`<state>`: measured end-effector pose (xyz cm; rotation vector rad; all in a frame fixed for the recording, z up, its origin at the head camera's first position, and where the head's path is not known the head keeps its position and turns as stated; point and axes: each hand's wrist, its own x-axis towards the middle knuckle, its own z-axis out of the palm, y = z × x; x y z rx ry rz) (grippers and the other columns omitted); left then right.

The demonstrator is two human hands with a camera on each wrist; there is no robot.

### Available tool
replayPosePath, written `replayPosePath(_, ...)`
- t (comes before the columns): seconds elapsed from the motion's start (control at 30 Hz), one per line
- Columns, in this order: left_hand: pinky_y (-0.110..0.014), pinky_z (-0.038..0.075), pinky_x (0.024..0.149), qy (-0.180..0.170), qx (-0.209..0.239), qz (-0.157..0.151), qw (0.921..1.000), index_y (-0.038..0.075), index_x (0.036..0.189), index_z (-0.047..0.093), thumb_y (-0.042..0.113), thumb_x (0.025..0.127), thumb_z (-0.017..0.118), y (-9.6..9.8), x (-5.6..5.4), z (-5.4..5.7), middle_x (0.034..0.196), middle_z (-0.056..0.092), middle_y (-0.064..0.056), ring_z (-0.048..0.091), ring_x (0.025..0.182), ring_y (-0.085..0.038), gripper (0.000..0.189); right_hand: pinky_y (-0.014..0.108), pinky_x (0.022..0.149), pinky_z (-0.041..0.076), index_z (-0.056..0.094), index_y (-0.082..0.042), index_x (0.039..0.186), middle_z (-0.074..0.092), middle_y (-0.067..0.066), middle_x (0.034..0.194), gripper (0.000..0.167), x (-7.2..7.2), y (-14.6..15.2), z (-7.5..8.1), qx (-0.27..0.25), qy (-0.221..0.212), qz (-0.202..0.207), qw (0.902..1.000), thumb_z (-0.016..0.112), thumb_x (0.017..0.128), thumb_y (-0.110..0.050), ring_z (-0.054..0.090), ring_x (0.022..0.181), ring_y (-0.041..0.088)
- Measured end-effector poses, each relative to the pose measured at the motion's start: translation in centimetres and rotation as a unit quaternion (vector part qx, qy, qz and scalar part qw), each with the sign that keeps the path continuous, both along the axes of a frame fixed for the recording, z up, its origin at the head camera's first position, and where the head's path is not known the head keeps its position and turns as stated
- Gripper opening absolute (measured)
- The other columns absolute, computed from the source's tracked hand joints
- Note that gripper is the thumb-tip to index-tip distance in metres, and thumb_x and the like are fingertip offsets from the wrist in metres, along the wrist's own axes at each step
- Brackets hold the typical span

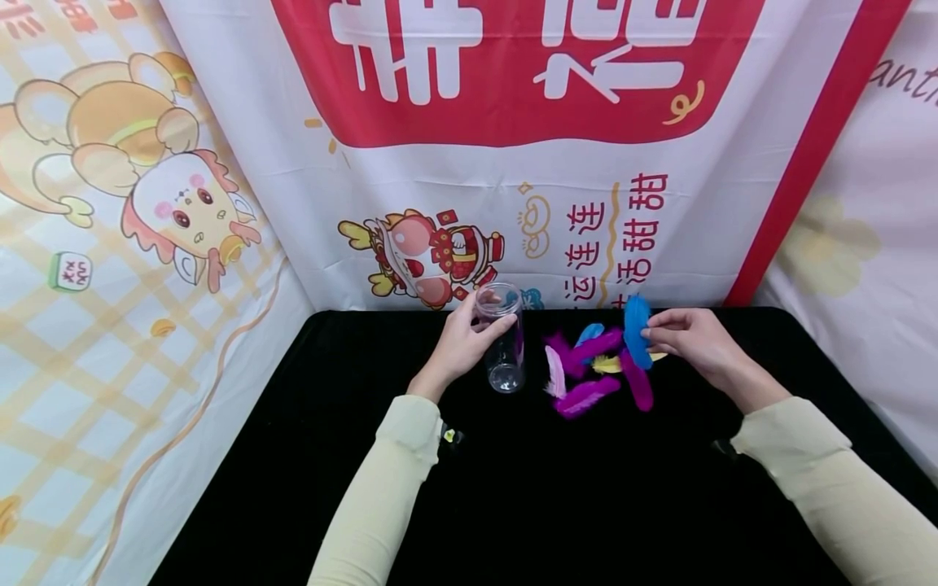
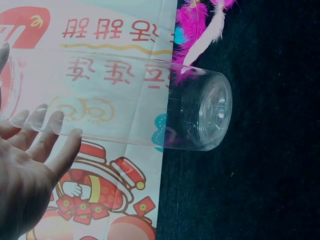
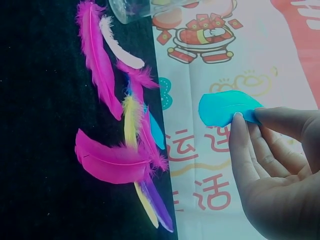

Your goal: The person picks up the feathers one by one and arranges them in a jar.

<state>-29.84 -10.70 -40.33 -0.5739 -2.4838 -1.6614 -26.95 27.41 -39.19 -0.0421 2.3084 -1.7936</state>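
Note:
My left hand [image 1: 466, 340] grips a clear plastic jar [image 1: 506, 358] near its uncapped mouth. The jar is upright and looks empty in the left wrist view. Between thumb and fingertips, my right hand [image 3: 280, 155] pinches a bright blue feather [image 3: 225, 107] by one end, held above a loose pile. That pile has several magenta feathers [image 3: 112, 162], a pale pink feather [image 1: 554, 373], yellow feathers [image 3: 131, 120], a purple feather [image 3: 157, 205] and another blue feather [image 3: 156, 131]. It lies right of the jar, some feathers overlapping.
A black cloth-covered table [image 1: 513, 505] spreads under both hands. Behind its back edge hangs a printed white and red backdrop [image 1: 454, 187], close to the jar. A patterned cloth [image 1: 110, 342] hangs at the left, and a pale cloth [image 1: 843, 268] at the right.

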Motion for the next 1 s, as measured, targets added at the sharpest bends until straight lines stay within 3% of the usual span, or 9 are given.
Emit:
replayPosePath(0.27, -0.038, 0.051, 0.105, 0.004, 0.002, -0.001, 1.0000, 0.013, 0.148, 0.047, 0.041, 0.097, 0.071, 0.0, 0.1, 0.0, 0.146, 0.055, -0.012, 0.055, 0.131, -0.017, 0.062, 0.022, 0.083, 0.058, 0.054, 0.014, 0.131, 0.076, -0.004, 0.097, 0.044, 0.0, -0.3, 0.4, -0.008, -0.005, 0.002, 1.0000, 0.066, 0.102, -0.017, 0.073, 0.092, 0.011)
replayPosePath(0.5, -0.037, 0.051, 0.104, 0.007, 0.001, 0.001, 1.0000, 0.013, 0.147, 0.048, 0.042, 0.097, 0.071, 0.0, 0.1, 0.0, 0.142, 0.057, -0.006, 0.056, 0.130, -0.017, 0.062, 0.024, 0.084, 0.059, 0.054, 0.015, 0.130, 0.075, -0.002, 0.098, 0.042, -0.1, -0.5, 0.8, -0.013, -0.002, 0.007, 0.9999, 0.065, 0.103, -0.015, 0.074, 0.093, 0.015)
replayPosePath(1.0, -0.038, 0.051, 0.104, 0.003, 0.007, -0.004, 1.0000, 0.008, 0.149, 0.046, 0.043, 0.097, 0.071, 0.0, 0.1, 0.0, 0.141, 0.057, -0.006, 0.056, 0.130, -0.017, 0.068, 0.026, 0.083, 0.060, 0.056, 0.014, 0.127, 0.075, -0.003, 0.096, 0.041, 0.1, -1.0, 1.6, -0.025, 0.006, 0.007, 0.9996, 0.067, 0.102, -0.017, 0.074, 0.089, 0.015)
